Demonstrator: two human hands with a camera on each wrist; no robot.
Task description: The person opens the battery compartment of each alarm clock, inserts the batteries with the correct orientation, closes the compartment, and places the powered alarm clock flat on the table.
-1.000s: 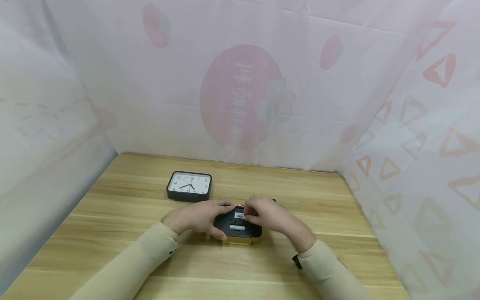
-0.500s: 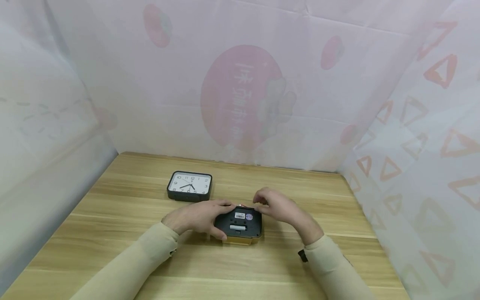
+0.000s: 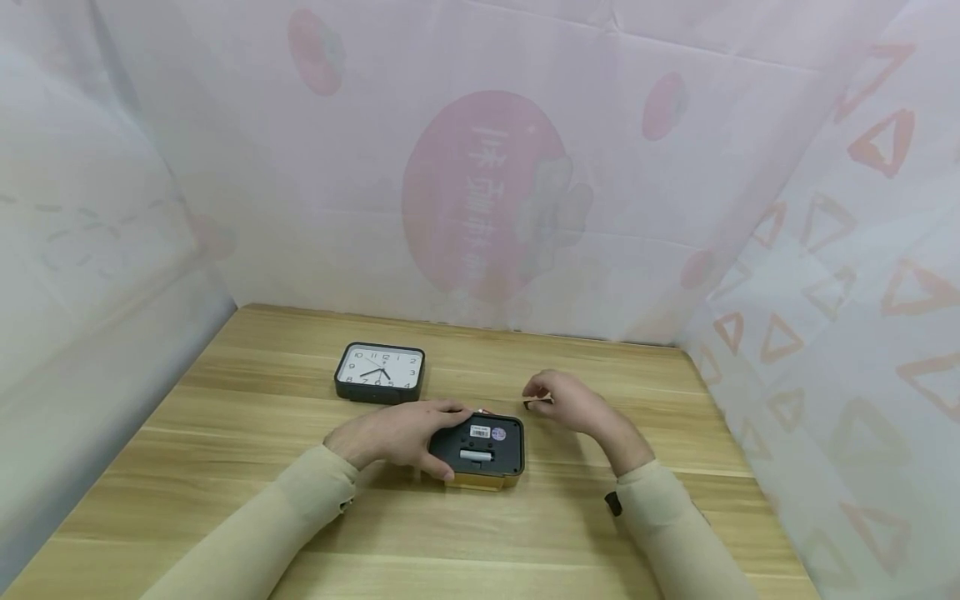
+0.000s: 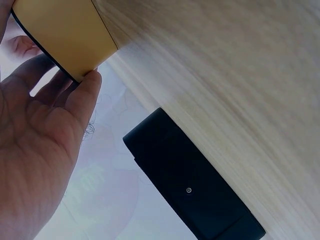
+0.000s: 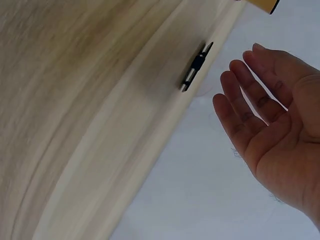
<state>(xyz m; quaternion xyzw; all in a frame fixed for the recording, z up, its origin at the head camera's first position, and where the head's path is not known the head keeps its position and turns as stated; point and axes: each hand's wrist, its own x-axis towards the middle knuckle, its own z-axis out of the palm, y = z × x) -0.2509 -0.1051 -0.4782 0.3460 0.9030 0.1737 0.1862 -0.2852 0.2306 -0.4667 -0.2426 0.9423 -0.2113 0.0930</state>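
Observation:
A gold-sided clock point(image 3: 480, 482) lies face down on the table, its black back up, with a light-coloured battery point(image 3: 476, 456) in the recess and two stickers above it. My left hand point(image 3: 408, 433) grips its left end, thumb at the near side and fingers at the far side. In the left wrist view, fingertips press on the gold casing point(image 4: 70, 35). My right hand point(image 3: 573, 406) is to the right of the clock, fingers loosely bent and holding nothing. Beside its fingertips a small thin black piece point(image 5: 196, 67) lies on the wooden table.
A black-framed clock point(image 3: 379, 372) with a white dial lies face up behind my left hand. The wooden table point(image 3: 465, 550) meets a printed white cloth point(image 3: 345, 183) at the back, with cloth on both sides too. A bit of red point(image 3: 485, 412) shows at the gold clock's far edge.
My right hand has moved off the gold clock's back to the right, uncovering a round purple sticker and the small black piece. My left hand and both clocks have stayed put.

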